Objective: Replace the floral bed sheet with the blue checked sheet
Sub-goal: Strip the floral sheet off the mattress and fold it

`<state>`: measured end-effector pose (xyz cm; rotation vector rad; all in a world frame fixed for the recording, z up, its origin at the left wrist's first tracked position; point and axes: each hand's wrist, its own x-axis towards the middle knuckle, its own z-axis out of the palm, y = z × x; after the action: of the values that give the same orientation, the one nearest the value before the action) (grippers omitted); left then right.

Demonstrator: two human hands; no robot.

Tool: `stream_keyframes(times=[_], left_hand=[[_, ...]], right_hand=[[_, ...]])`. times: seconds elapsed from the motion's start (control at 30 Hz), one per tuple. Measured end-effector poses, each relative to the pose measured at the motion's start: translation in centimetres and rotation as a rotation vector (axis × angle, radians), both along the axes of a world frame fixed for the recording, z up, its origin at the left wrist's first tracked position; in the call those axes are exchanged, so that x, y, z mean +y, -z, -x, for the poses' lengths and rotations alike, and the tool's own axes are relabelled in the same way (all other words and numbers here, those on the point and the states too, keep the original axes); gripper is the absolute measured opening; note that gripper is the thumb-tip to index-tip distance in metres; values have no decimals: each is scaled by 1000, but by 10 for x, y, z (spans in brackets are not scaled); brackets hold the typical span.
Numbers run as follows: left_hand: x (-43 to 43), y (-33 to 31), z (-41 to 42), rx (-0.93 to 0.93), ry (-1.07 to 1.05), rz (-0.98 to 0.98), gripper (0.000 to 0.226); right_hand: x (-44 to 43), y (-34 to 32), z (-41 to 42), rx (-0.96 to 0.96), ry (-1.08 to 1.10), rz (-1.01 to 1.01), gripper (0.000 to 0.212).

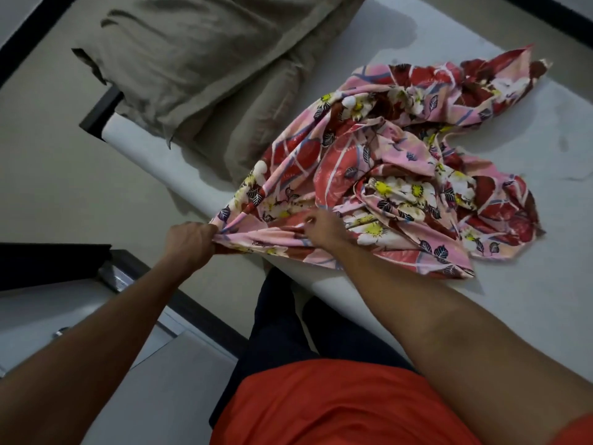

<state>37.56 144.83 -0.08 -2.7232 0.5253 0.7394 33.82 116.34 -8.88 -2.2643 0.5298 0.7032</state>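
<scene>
The floral bed sheet (pixel 401 168), pink and red with white and yellow flowers, lies bunched in a loose heap on the bare white mattress (pixel 529 300). My left hand (pixel 189 242) grips a gathered corner of it at the mattress's near edge. My right hand (pixel 321 229) pinches a fold of the same sheet a little to the right. No blue checked sheet is in view.
Two beige pillows (pixel 205 65) lie at the head end of the mattress. A dark bed frame corner (pixel 99 114) sticks out below them. A white cabinet with a dark edge (pixel 106 316) stands to my left on the pale floor.
</scene>
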Motion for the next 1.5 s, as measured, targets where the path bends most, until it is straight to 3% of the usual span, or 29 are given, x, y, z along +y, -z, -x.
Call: stream_keyframes(times=[0.13, 0.3, 0.43, 0.5, 0.6, 0.67, 0.7, 0.77, 0.83, 0.93, 1.1, 1.3, 1.4, 1.5], left_hand=[[-25, -8, -9, -10, -76, 190, 18], [-78, -10, -18, 46, -256, 490, 21], [-131, -2, -31, 107, -265, 542, 23], [-149, 3, -43, 166, -196, 517, 22], [-158, 11, -58, 261, -112, 423, 42], [-153, 19, -64, 314, -80, 352, 54], [-149, 25, -66, 338, -72, 295, 55], [-141, 36, -68, 377, -43, 134, 61], [-131, 47, -65, 365, -4, 17, 59], [-118, 53, -57, 307, 54, -37, 41], [-106, 46, -49, 256, 145, -230, 53], [-98, 32, -50, 252, 172, -307, 65], [-98, 24, -48, 248, 177, -281, 75], [-91, 29, -44, 205, 162, -297, 95]], right_hand=[[-66, -4, -14, -194, 413, 145, 38], [-156, -2, -19, -203, 655, 238, 56], [-178, 8, -15, -187, 983, 3, 81], [-169, 10, -11, -67, 925, -24, 90], [-149, 11, 14, 69, 395, 219, 100], [-143, 20, 39, 42, 143, 387, 87], [-145, 23, 49, 5, 119, 422, 73], [-158, 27, 65, -95, 243, 425, 38], [-178, 25, 74, -122, 472, 432, 22], [-222, 14, 88, -144, 819, 441, 23], [-288, -8, 120, -228, 1462, 447, 26], [-311, -19, 151, -398, 1603, 478, 25], [-340, -26, 179, -408, 1775, 515, 26], [-374, -31, 209, -448, 1950, 337, 19]])
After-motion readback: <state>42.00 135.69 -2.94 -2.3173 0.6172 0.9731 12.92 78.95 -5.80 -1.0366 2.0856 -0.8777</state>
